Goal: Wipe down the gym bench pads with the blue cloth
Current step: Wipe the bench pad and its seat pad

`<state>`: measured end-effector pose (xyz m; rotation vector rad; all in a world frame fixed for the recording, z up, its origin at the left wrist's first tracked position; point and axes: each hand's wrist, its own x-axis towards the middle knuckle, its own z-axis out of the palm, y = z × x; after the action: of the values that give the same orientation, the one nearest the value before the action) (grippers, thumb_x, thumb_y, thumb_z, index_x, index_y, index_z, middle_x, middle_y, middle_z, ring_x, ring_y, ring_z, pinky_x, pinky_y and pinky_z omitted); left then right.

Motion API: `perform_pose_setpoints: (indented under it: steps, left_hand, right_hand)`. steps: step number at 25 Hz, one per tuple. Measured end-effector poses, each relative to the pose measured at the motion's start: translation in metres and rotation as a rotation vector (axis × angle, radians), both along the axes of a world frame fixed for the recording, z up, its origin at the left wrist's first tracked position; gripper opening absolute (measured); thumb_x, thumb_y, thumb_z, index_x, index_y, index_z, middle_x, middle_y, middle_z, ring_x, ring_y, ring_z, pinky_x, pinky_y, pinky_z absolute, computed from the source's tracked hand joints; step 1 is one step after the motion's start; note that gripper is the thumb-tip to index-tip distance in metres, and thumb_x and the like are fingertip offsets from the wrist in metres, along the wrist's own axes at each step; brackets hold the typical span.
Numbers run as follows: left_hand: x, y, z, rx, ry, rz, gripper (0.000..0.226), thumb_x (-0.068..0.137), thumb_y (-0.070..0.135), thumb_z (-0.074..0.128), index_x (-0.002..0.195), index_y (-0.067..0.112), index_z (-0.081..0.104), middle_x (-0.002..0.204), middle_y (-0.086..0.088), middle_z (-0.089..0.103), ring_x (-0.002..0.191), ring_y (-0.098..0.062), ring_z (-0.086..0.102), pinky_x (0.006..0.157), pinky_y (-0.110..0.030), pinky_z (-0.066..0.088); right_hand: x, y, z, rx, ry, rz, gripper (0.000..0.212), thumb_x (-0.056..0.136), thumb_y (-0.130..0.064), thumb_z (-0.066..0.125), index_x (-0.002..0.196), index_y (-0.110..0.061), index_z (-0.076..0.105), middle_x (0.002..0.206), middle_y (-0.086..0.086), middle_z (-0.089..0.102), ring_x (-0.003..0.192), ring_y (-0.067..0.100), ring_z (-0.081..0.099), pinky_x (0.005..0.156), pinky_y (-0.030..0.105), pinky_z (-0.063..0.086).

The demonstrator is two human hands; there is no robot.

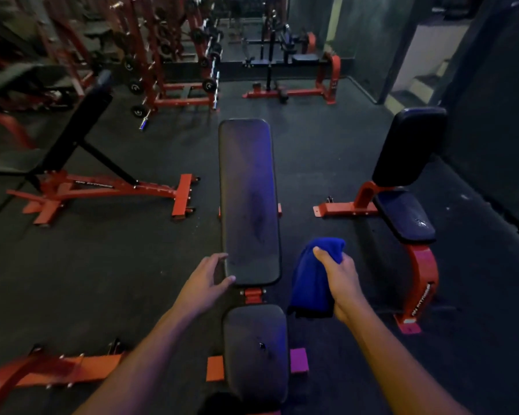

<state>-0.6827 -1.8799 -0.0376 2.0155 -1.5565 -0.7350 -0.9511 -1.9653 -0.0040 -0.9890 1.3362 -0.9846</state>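
A flat bench stands straight ahead of me, with a long black back pad (pixel 247 187) and a shorter black seat pad (pixel 256 351) close to me. A red hinge bracket (pixel 253 295) joins the two pads. My left hand (pixel 206 283) touches the near left corner of the long pad, fingers spread and relaxed. My right hand (pixel 340 280) grips the blue cloth (pixel 312 280), which hangs bunched in the air just right of the bench, off the pads.
An upright seat bench (pixel 408 175) on a red frame stands to the right. An incline bench (pixel 81 163) on a red frame stands to the left. Red racks with barbells (pixel 168 64) fill the back. A red frame bar (pixel 51 372) lies at lower left. Dark rubber floor surrounds the benches.
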Motion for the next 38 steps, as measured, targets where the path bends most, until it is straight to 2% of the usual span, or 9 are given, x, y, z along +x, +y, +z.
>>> perform_pose_setpoints:
  steps: [7,9,12,20,22,24,27,31,38]
  left_hand:
    - [0.024,-0.101,-0.011,0.019,-0.077,0.075,0.072,0.095,0.033,0.072,0.155,0.015,0.038,0.157,-0.006,0.039,0.136,-0.027,0.049,0.115,-0.033,0.036]
    - [0.043,-0.154,-0.016,-0.014,-0.152,0.056,0.076,0.095,0.036,0.071,0.158,0.015,0.033,0.163,-0.006,0.031,0.146,-0.027,0.040,0.121,-0.038,0.031]
    - [0.085,-0.278,-0.022,-0.062,-0.286,-0.005,0.084,0.097,0.039,0.067,0.162,0.013,0.022,0.170,-0.007,0.016,0.156,-0.027,0.019,0.126,-0.048,0.020]
    - [0.209,-0.637,-0.087,-0.086,-0.556,-0.071,0.078,0.107,0.046,0.041,0.164,0.012,0.000,0.172,-0.005,-0.013,0.158,-0.021,-0.012,0.126,-0.049,-0.004]
    - [0.222,-0.667,-0.107,-0.052,-0.567,-0.050,0.072,0.109,0.049,0.031,0.165,0.014,0.001,0.172,-0.004,-0.014,0.158,-0.020,-0.013,0.127,-0.049,-0.006]
    - [0.244,-0.710,-0.167,-0.149,-0.623,0.009,0.069,0.108,0.051,0.028,0.165,0.017,0.007,0.172,-0.003,-0.008,0.159,-0.020,-0.007,0.127,-0.052,-0.002]
    - [0.265,-0.729,-0.227,-0.345,-0.691,0.058,0.074,0.101,0.051,0.035,0.164,0.018,0.018,0.173,-0.004,0.009,0.159,-0.021,0.008,0.127,-0.055,0.007]
    - [0.268,-0.734,-0.228,-0.380,-0.697,0.068,0.078,0.096,0.049,0.042,0.164,0.017,0.020,0.173,-0.004,0.010,0.159,-0.021,0.012,0.127,-0.053,0.004]
    - [0.267,-0.733,-0.233,-0.366,-0.717,0.066,0.081,0.093,0.046,0.044,0.164,0.018,0.017,0.172,-0.003,0.012,0.159,-0.020,0.012,0.127,-0.053,0.006]
  right_hand:
    - [0.015,-0.138,0.014,-0.066,0.042,0.076,0.004,0.089,-0.039,0.067,0.087,-0.037,0.070,0.084,-0.017,0.073,0.091,0.013,0.067,0.076,0.035,0.053]
    - [0.030,-0.183,0.016,-0.099,0.086,0.083,0.008,0.089,-0.039,0.067,0.090,-0.031,0.069,0.085,-0.013,0.072,0.090,0.013,0.067,0.074,0.035,0.053]
    - [0.070,-0.271,0.013,-0.152,0.158,0.071,0.014,0.089,-0.040,0.066,0.091,-0.026,0.066,0.089,-0.009,0.071,0.089,0.013,0.066,0.076,0.033,0.052]
    - [0.238,-0.565,-0.045,-0.313,0.404,0.024,0.017,0.095,-0.040,0.058,0.100,-0.025,0.051,0.087,-0.011,0.058,0.089,0.020,0.057,0.078,0.030,0.038]
    - [0.272,-0.608,-0.062,-0.379,0.480,0.069,0.021,0.097,-0.040,0.054,0.108,-0.023,0.046,0.097,-0.002,0.059,0.096,0.026,0.056,0.078,0.032,0.037]
    - [0.326,-0.678,-0.118,-0.488,0.669,0.168,0.032,0.099,-0.038,0.052,0.123,-0.017,0.048,0.128,0.012,0.055,0.123,0.033,0.050,0.096,0.041,0.039]
    - [0.382,-0.717,-0.206,-0.587,1.118,0.305,0.044,0.097,-0.047,0.044,0.132,-0.022,0.049,0.163,0.005,0.019,0.152,0.033,0.009,0.114,0.062,0.017]
    - [0.391,-0.722,-0.235,-0.672,1.181,0.164,0.041,0.087,-0.051,0.046,0.116,-0.023,0.052,0.164,0.001,0.021,0.152,0.031,0.012,0.112,0.062,0.023]
    - [0.387,-0.728,-0.236,-0.700,1.161,0.151,0.043,0.087,-0.051,0.048,0.117,-0.020,0.050,0.162,0.000,0.024,0.151,0.030,0.016,0.112,0.061,0.025]
